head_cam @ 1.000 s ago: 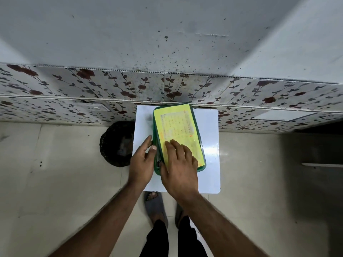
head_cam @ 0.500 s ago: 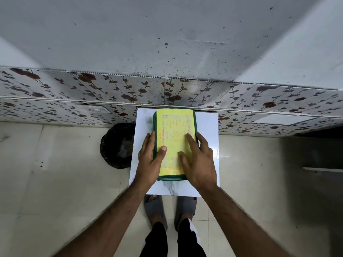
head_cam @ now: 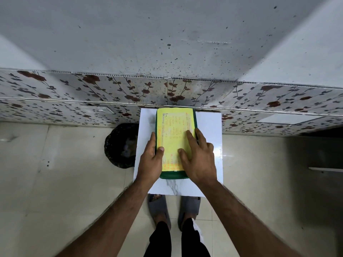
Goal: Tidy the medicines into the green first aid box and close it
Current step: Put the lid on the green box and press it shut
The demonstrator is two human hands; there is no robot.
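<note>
A green first aid box lies flat on a small white tabletop, its long side running away from the person toward the wall. Its top is covered by a yellow sheet with small printed writing, too fine to read, and only a green rim shows around it. The lid appears to be down; no medicines are visible outside the box. The left hand rests along the box's left edge, fingers stretched flat down the side and thumb lying on the yellow sheet. The right hand lies open and palm-down on the right part of the lid, fingers spread, some hanging over the right edge. Neither hand grips anything; both press or steady the box. This looks like the closing step, nearly the end of the task. The next move probably calls for firm, even pressure or fastening a catch or zip, though no fastener can be seen. Beyond the tabletop are a floral tiled wall band, a dark round bin on the floor to the left, and the person's sandalled feet below.
</note>
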